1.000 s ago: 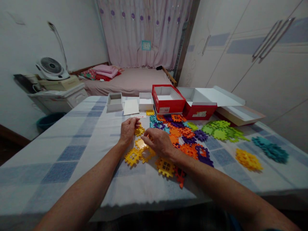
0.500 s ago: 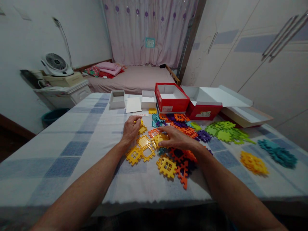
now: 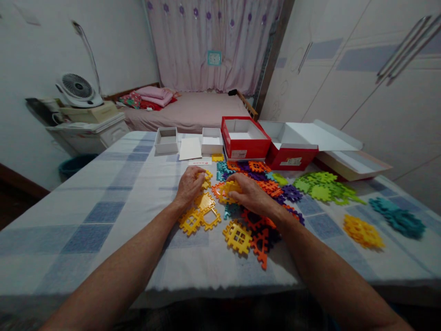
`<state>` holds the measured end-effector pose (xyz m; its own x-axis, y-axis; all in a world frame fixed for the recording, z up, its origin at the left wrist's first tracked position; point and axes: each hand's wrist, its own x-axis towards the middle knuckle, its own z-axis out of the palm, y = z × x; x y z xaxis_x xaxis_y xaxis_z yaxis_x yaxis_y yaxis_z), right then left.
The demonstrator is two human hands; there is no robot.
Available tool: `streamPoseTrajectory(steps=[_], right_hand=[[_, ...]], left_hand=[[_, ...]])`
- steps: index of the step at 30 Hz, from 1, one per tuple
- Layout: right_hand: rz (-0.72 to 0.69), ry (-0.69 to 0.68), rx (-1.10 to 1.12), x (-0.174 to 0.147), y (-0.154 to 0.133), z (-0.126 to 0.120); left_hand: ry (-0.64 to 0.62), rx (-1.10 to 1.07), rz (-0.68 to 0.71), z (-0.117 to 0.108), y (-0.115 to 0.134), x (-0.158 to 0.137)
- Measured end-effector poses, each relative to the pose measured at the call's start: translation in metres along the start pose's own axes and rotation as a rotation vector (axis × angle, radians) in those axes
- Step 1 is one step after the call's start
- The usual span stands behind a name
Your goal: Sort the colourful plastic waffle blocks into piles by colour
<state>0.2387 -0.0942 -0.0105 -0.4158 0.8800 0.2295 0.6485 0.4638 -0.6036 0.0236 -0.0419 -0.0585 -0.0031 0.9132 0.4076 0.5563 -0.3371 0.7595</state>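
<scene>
My left hand (image 3: 188, 186) is closed on a yellow notched building piece (image 3: 207, 178), gripping it near the far end of the yellow group. Between the thumb and fingers of my right hand (image 3: 248, 191) is another yellow building piece (image 3: 227, 192), held over the mixed pile. Several flat yellow pieces (image 3: 191, 221) lie just below my left hand, one with a window grid and one with a large opening. A yellow window piece (image 3: 238, 236) and an orange triangular piece (image 3: 261, 247) rest nearer the table edge. Orange pieces (image 3: 269, 187) and purple pieces (image 3: 292, 193) spread around my right hand, partly hidden by it.
On the right lie separate heaps of green pieces (image 3: 320, 187), yellow pieces (image 3: 361, 231) and teal pieces (image 3: 398, 218). Along the back stand a red box (image 3: 245, 148), a second opened red box (image 3: 292, 158) and small white boxes (image 3: 166, 143). A checked cloth (image 3: 103, 214) covers the table.
My right hand has lifted a yellow piece off the pile and shifted slightly left. The left hand stays nearly in place with its piece. The view has tilted a little.
</scene>
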Motion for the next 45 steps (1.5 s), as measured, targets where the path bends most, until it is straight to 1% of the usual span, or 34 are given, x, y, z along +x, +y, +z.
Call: streamPoseTrajectory(steps=[3,6,8,11,13,14,17,19,21,23,24,26,28,30,33,35,39,41,42,43,45], right_hand=[[0.12,0.073,0.179,0.004,0.003,-0.008],[0.182,0.154,0.335,0.007,0.008,-0.012],[0.215,0.183,0.463,0.009,0.01,-0.011],[0.24,0.207,0.667,0.011,0.01,-0.016],[0.215,0.269,0.75,0.008,0.007,-0.03],[0.191,0.307,0.768,0.003,0.006,-0.042],[0.115,0.431,0.7,-0.024,0.005,-0.089],[0.132,0.514,0.564,-0.054,0.011,-0.121],[0.239,0.595,0.389,-0.089,0.022,-0.144],[0.398,0.629,0.187,-0.124,0.038,-0.155],[0.475,0.611,0.088,-0.139,0.046,-0.156],[0.589,0.53,-0.059,-0.163,0.062,-0.152],[0.615,0.448,-0.143,-0.177,0.074,-0.143],[0.583,0.408,-0.218,-0.182,0.082,-0.133],[0.561,0.394,-0.372,-0.182,0.089,-0.123],[0.531,0.401,-0.481,-0.182,0.096,-0.119],[0.405,0.435,-0.633,-0.182,0.108,-0.119],[0.371,0.451,-0.633,-0.177,0.103,-0.119],[0.351,0.454,-0.609,-0.172,0.095,-0.118],[0.325,0.45,-0.567,-0.166,0.085,-0.115],[0.253,0.392,-0.448,-0.151,0.058,-0.104]], left_hand=[[0.01,-0.026,-0.023,0.0,0.001,0.0],[0.016,-0.044,-0.036,-0.001,0.003,0.0],[0.017,-0.04,-0.036,-0.001,0.004,0.001],[0.006,-0.015,-0.034,-0.001,0.004,0.001],[-0.01,0.008,-0.032,-0.002,0.003,0.0],[-0.017,0.021,-0.03,-0.002,0.003,0.0],[-0.045,0.07,-0.031,-0.003,0.0,0.0],[-0.08,0.1,-0.015,-0.003,-0.001,0.001],[-0.099,0.119,-0.005,-0.004,-0.002,0.002],[-0.108,0.131,-0.009,-0.004,-0.001,0.002],[-0.109,0.134,-0.014,-0.004,-0.001,0.001],[-0.106,0.131,-0.024,-0.004,0.0,0.001],[-0.102,0.129,-0.03,-0.004,0.0,0.001],[-0.102,0.134,-0.031,-0.004,-0.001,0.001],[-0.11,0.154,-0.029,-0.003,-0.005,0.001],[-0.116,0.167,-0.041,-0.003,-0.006,0.001],[-0.148,0.174,-0.033,-0.002,-0.004,0.0],[-0.155,0.177,-0.014,-0.002,-0.001,-0.001],[-0.152,0.176,-0.012,-0.002,0.001,-0.002],[-0.144,0.17,-0.016,-0.002,0.002,-0.002],[-0.122,0.142,-0.039,-0.002,0.004,-0.002]])
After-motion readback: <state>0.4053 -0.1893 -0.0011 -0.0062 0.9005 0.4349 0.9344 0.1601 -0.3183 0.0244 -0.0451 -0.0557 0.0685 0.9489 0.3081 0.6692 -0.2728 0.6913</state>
